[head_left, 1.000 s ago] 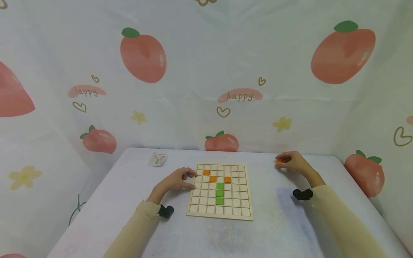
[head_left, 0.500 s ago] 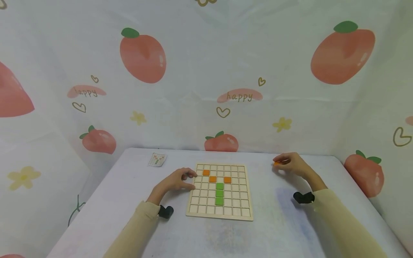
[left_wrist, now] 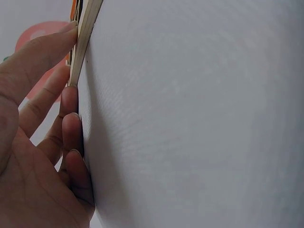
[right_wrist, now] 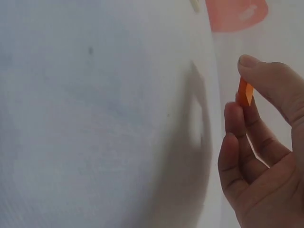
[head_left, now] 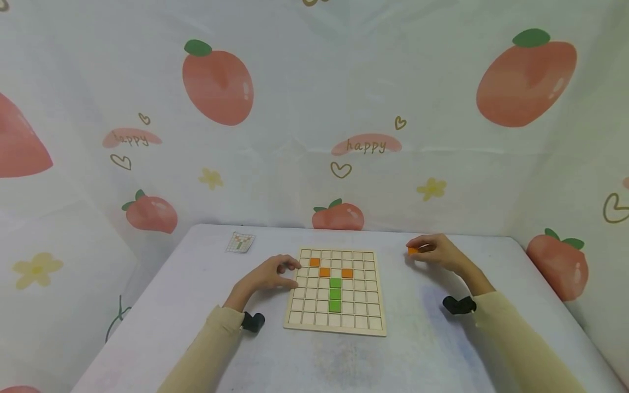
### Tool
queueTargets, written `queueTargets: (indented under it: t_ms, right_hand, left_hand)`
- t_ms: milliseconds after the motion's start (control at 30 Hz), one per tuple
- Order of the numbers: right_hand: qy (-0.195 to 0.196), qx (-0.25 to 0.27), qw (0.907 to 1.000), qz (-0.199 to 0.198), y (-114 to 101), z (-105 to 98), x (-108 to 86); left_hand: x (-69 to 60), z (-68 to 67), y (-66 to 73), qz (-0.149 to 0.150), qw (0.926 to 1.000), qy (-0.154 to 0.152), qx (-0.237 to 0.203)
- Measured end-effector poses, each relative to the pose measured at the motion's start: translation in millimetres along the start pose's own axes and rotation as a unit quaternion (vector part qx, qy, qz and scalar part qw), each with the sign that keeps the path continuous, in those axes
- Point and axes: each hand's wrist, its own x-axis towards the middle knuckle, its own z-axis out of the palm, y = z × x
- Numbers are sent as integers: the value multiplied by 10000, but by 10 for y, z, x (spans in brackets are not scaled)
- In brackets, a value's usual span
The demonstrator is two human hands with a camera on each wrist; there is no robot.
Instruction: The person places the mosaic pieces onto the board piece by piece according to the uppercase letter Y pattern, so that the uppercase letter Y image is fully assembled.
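Note:
A wooden grid board (head_left: pixel 339 331) lies flat mid-table, with square cells. Three green tiles (head_left: pixel 335 294) form a column in it. Above them sit three orange tiles (head_left: pixel 325 272), one of them to the right. My left hand (head_left: pixel 267 274) rests at the board's left edge, thumb and fingertips spread along it. In the left wrist view, the thumb touches the board's side (left_wrist: pixel 83 47). To the right of the board, my right hand (head_left: pixel 436 251) pinches one orange tile (right_wrist: pixel 245 92) between thumb and fingertips, raised above the table.
At the back left of the table lies a small card (head_left: pixel 240 243) printed with a grid pattern of orange and green squares. A fruit-patterned cloth (head_left: pixel 295 164) hangs behind the white table (head_left: pixel 403 349). Black bands (head_left: pixel 460 305) circle both wrists.
My right hand has moved a little left toward the board, carrying the orange tile. The left hand and the tiles on the board stay where they were.

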Motion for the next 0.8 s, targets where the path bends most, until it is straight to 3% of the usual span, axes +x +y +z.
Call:
queueTargets:
  t_ms: [433, 567, 800]
  right_hand:
    - [-127, -22, 9964, -842, -133, 279, 52]
    - [-141, -70, 9962, -853, -192, 357, 62]
    - [-336, 75, 9979, -543, -264, 491, 49]
  left_hand:
    - [-12, 11, 4, -27, 10000, -21, -23]
    - [-11, 17, -2, -50, 10000, 19, 8]
    - [-11, 14, 13, -75, 10000, 24, 10]
